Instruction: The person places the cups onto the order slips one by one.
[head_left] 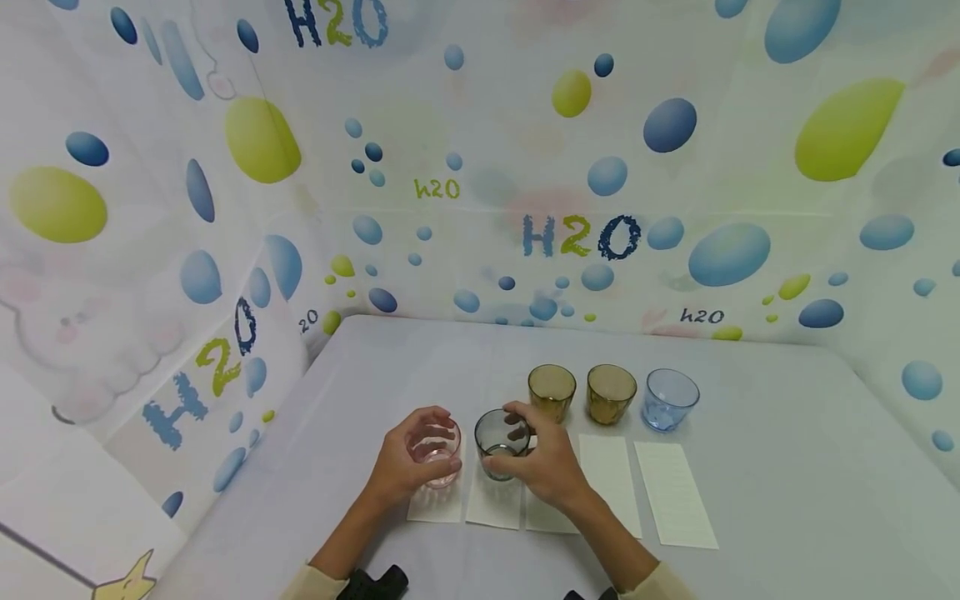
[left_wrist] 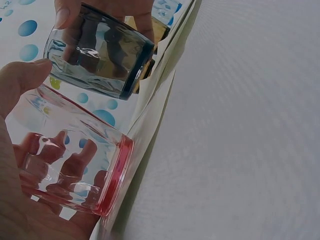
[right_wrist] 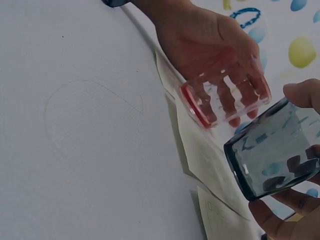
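My left hand [head_left: 394, 472] grips a clear pink glass tumbler [left_wrist: 80, 165], its fingers curled round the far side and its thumb along the near side. Just right of it, my right hand [head_left: 553, 468] holds a smoky grey-blue glass tumbler [right_wrist: 272, 155] between thumb and fingers. Both tumblers stand upright side by side, over the two leftmost paper strips. Whether their bases touch the paper I cannot tell. The left paper strip [head_left: 437, 508] and the second strip [head_left: 493, 510] show below the glasses.
Behind the right hand stand two amber tumblers [head_left: 552, 390] and a light blue tumbler [head_left: 670, 398] in a row. More paper strips [head_left: 675, 493] lie to the right, one partly under the right wrist. A printed curtain [head_left: 480, 117] hangs behind the white-covered table [head_left: 787, 467].
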